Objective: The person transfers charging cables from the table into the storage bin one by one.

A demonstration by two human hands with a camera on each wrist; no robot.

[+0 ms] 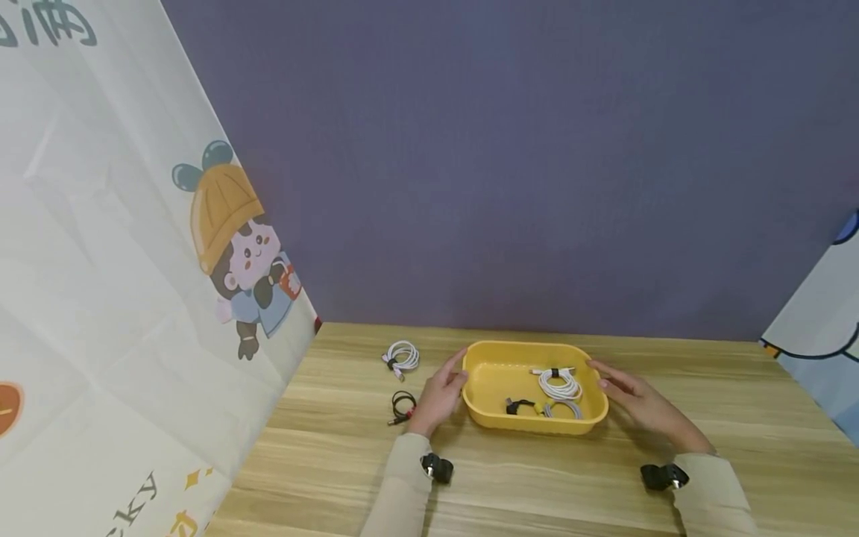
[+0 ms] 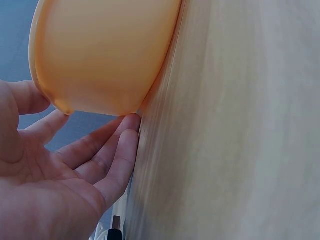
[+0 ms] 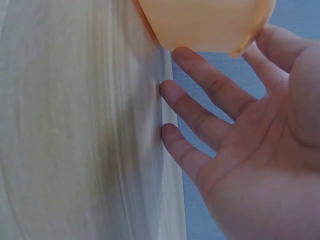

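A yellow plastic tray (image 1: 530, 424) sits on the wooden table (image 1: 537, 485). Inside it lie a coiled white cable (image 1: 559, 382), a black-and-yellow cable (image 1: 520, 406) and a pale grey coil (image 1: 564, 409). My left hand (image 1: 443, 391) is at the tray's left end and my right hand (image 1: 627, 395) at its right end. In the left wrist view the left hand (image 2: 75, 165) has straight fingers beside the tray (image 2: 105, 50), thumb by the rim. In the right wrist view the right hand (image 3: 240, 135) is spread under the tray (image 3: 205, 22). Neither grips it.
Left of the tray, a second coiled white cable (image 1: 401, 356) and a black cable (image 1: 403, 406) lie on the table. A purple wall stands behind. A cartoon-printed sheet (image 1: 134, 298) borders the left side, and another sheet closes the right corner.
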